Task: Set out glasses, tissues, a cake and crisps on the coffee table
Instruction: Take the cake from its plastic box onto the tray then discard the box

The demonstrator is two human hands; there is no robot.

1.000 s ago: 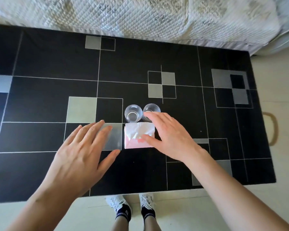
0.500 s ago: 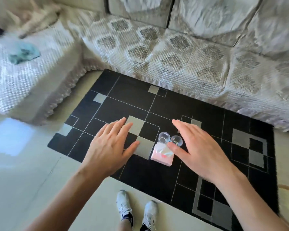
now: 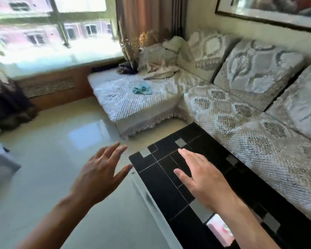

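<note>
Hands fill the lower middle of a head-worn camera view, both empty with fingers spread wide. The left hand (image 3: 101,175) floats over pale floor tiles just off the bench's far left corner. The right hand (image 3: 203,177) hovers palm down above the black bench (image 3: 160,187), a glossy top patterned with grey squares and thin white lines. The tissues (image 3: 220,233), a pink and white soft pack, lie on the bench near its front edge, partly hidden under the right forearm. Glasses, cake and crisps are not visible here. A quilted sofa (image 3: 241,123) runs along the far side of the bench, with a small teal cloth (image 3: 142,90) on its seat section by the window (image 3: 48,29). The view is blurred. The tissue pack is probably light and squashy, best pinched gently across its short sides. Glasses will likely be smooth and breakable, so gripping around the body suits them. Crisps would crush easily; hold the bag by its top seam.
</note>
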